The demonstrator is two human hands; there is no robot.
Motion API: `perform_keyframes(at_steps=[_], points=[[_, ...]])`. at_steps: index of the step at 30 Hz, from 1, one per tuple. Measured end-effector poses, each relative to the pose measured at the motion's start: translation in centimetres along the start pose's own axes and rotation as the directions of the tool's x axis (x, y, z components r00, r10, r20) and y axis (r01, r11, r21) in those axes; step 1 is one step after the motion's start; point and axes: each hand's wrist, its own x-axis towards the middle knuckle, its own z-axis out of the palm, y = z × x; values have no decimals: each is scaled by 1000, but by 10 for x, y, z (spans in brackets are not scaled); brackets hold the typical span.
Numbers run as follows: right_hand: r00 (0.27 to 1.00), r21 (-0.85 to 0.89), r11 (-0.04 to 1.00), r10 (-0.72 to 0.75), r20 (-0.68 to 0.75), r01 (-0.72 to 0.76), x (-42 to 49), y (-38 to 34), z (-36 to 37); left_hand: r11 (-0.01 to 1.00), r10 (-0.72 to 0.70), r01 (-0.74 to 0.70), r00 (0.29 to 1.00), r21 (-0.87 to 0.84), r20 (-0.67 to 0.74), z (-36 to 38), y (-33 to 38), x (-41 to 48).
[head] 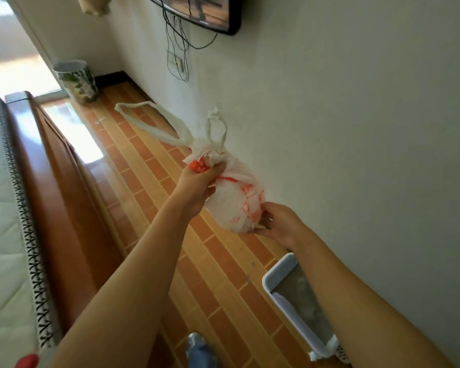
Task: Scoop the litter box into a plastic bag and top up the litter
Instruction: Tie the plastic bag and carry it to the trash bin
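Observation:
A white plastic bag point(237, 200) with red print hangs in the air in front of me, bulging and gathered at its neck. My left hand point(197, 181) grips the twisted neck, and the two bag handles stick up above it. Under the bag, my right hand point(279, 221) cups and touches its bottom with curled fingers. The white litter box point(276, 274) with grey litter stands on the floor by the wall at the lower right, partly hidden by my right forearm.
A waste bin point(76, 81) lined with a bag stands far along the wall. A bed with a wooden frame point(45, 181) runs along the left. Cables point(178, 49) hang from a wall-mounted screen point(197, 11). My foot point(199, 349) is on the tiled floor.

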Motion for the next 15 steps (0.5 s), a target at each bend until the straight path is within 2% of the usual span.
perform_keyframes(at_steps=[4, 11, 15], points=[[999, -105, 994, -32, 17, 33, 34, -21, 52, 998, 52, -56, 992, -32, -111, -51, 25, 13], [986, -244, 965, -63, 157, 100, 97, -54, 138, 989, 146, -141, 965, 39, -217, -142, 72, 33], [971, -334, 933, -61, 231, 138, 124, -65, 180, 986, 164, -168, 925, 19, -344, -183, 90, 43]])
